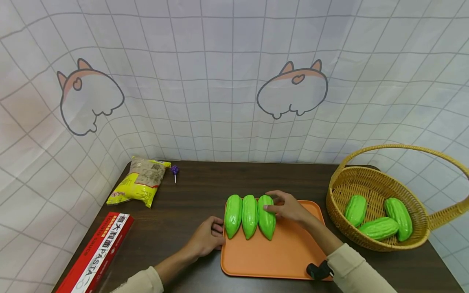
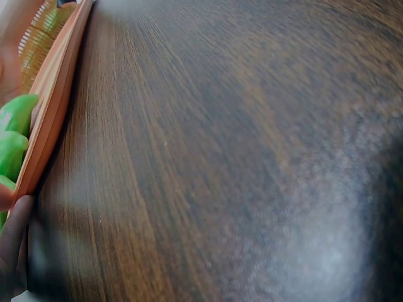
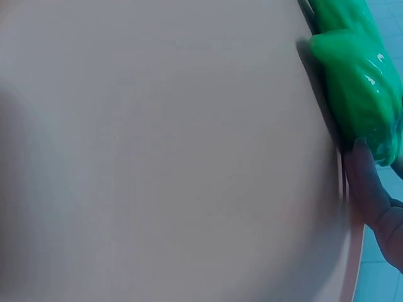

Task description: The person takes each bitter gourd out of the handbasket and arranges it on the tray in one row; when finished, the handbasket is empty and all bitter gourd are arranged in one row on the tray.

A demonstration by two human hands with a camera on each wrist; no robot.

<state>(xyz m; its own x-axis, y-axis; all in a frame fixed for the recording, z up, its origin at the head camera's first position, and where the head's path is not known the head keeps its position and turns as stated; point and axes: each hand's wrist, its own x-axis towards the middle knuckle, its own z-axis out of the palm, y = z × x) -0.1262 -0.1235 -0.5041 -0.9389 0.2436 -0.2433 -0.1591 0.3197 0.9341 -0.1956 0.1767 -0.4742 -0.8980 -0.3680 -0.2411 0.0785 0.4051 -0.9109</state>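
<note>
Three glossy green bitter melons lie side by side along the far left part of an orange tray [image 1: 271, 256]: a left one [image 1: 233, 215], a middle one [image 1: 250, 215] and a right one [image 1: 267, 221]. My right hand [image 1: 287, 207] holds the right melon, thumb on its near side and fingers around its far end. In the right wrist view the fingertips touch that melon [image 3: 365, 94] by the tray's rim. My left hand [image 1: 207, 238] holds the tray's left edge with bent fingers. The left wrist view shows its thumb [image 2: 19, 226] against the tray rim [image 2: 53, 119].
A wicker basket [image 1: 335, 211] with a tall handle stands at the right, holding three more bitter melons [image 1: 379, 228]. On the left lie a yellow bag [image 1: 141, 181], a purple lollipop [image 1: 175, 170] and a red pasta box [image 1: 97, 254]. A patterned cloth [image 1: 231, 81] hangs behind the table.
</note>
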